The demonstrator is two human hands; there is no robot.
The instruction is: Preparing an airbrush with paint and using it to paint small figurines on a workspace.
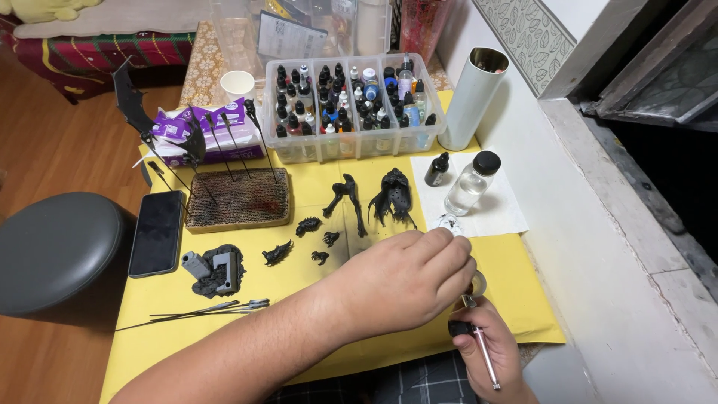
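The person's right hand is closed around an airbrush, held low at the near right edge of the yellow table cover, with its slim metal body running down toward the camera. The left hand reaches across from the left, fingers pinched together directly above the airbrush's upper end; what the fingertips hold is hidden, so I cannot tell whether they grip a small part or only touch the tool. Judged from this, the step in hand is attending to the cup end of the airbrush, filling or adjusting it; the next move would call for a steady right grip and a fine, controlled motion of the left fingers. Just beyond the left hand, on a white paper sheet, stand a clear glass bottle with a black cap and a small dark dropper bottle. Black miniature parts lie near the hands, to the left. A clear box of paint bottles sits well behind.
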